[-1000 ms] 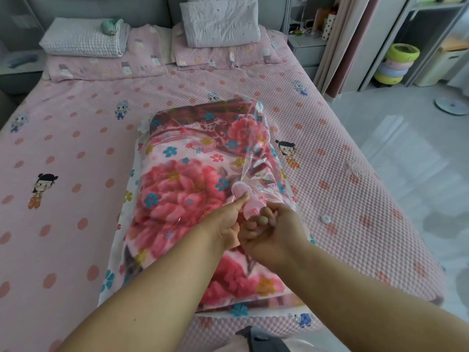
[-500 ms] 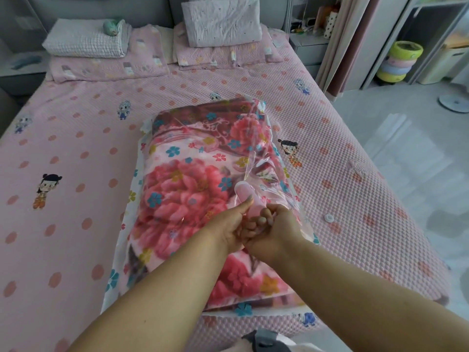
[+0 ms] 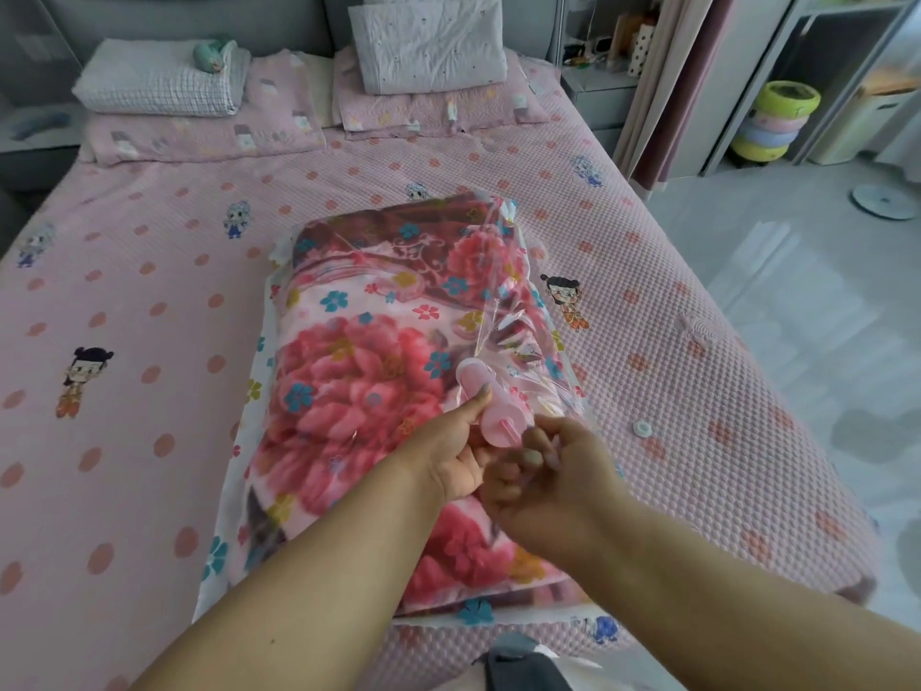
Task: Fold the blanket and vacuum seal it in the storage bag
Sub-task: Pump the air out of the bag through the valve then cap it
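Pink hand pump (image 3: 491, 408) gripped by left hand (image 3: 456, 456), plunger handle now drawn out by clenched right hand (image 3: 553, 473); pumping underway on bagged blanket (image 3: 359, 391), bed (image 3: 149, 301) centre, valve toward 3 o'clock

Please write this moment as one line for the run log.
stage: pumping | blanket: folded, inside bag | left hand: holds pump | right hand: grips pump handle

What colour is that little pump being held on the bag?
Pale pink; the hand pump shows clearly in the head view, on the storage bag.
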`<state>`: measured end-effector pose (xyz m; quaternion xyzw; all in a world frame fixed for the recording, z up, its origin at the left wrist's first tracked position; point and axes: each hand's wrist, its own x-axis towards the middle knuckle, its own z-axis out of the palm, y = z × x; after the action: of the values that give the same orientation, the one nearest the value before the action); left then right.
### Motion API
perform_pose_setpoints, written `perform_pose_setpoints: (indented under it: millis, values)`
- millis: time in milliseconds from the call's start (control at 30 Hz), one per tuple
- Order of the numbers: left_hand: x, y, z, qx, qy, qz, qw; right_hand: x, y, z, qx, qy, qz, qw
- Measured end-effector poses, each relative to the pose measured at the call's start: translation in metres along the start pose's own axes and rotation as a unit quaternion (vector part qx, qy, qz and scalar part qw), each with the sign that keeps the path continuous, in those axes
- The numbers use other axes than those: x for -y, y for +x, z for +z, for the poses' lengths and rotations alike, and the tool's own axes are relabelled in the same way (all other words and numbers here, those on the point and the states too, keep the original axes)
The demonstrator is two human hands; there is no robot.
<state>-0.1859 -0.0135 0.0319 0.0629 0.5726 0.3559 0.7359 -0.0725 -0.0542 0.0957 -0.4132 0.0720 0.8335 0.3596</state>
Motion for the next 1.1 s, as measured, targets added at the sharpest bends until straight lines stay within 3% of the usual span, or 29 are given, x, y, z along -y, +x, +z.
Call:
perform_pose_setpoints:
  millis: [133,300,433,533,700,867,1100]
  values:
    - [0.002,0.004,0.000,0.004,-0.033,0.023,0.999,0.002,-0.016,-0.009,-0.005,0.018,-0.002,1.000]
    - [-0.002,-0.004,0.009,0.003,0.005,-0.033,0.999,0.006,0.032,0.007,-0.051,-0.002,-0.040,0.998]
    - [0.001,0.001,0.004,-0.011,-0.038,0.007,0.999,0.002,-0.011,-0.002,0.015,0.008,0.000,1.000]
    - [0.002,0.006,0.002,-0.020,-0.046,0.026,0.998,0.000,-0.021,-0.008,0.004,0.016,-0.001,1.000]
    - [0.001,-0.003,0.004,-0.002,0.007,-0.025,1.000,-0.001,0.030,0.011,-0.062,-0.007,-0.046,0.997]
    - [0.003,-0.002,0.003,-0.021,-0.028,0.022,0.999,-0.005,-0.016,-0.001,-0.002,-0.006,-0.005,1.000]
    - [0.000,-0.006,0.006,-0.016,0.022,-0.007,1.000,0.000,0.029,0.015,-0.066,-0.019,-0.045,0.997]
